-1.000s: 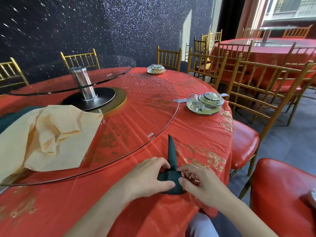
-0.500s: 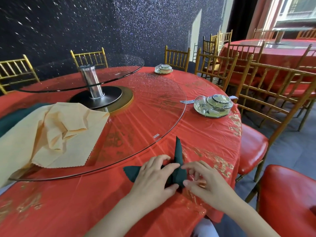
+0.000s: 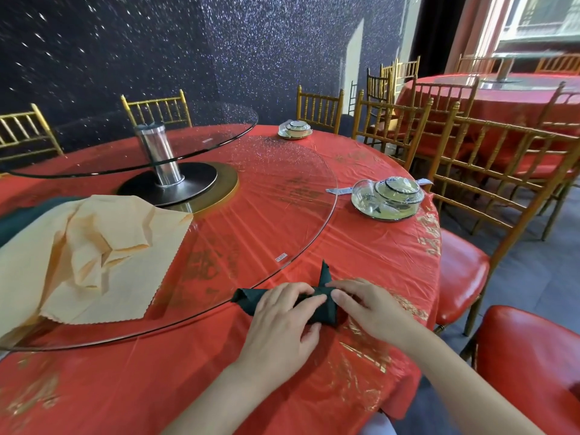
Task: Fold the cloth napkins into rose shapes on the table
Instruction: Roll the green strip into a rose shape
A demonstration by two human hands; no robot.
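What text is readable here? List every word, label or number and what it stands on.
Sticker on the glass turntable: too small to read.
Gold print on the red tablecloth: blurred, unreadable.
Paper strip beside the wrapped dish set: too small to read.
Nothing legible enough to quote.

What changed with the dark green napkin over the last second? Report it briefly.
The dark green napkin now shows a tail drawn out leftward past the left hand; its point still aims away. Left and right hand still hold it. The peach napkin stayed on the glass turntable.
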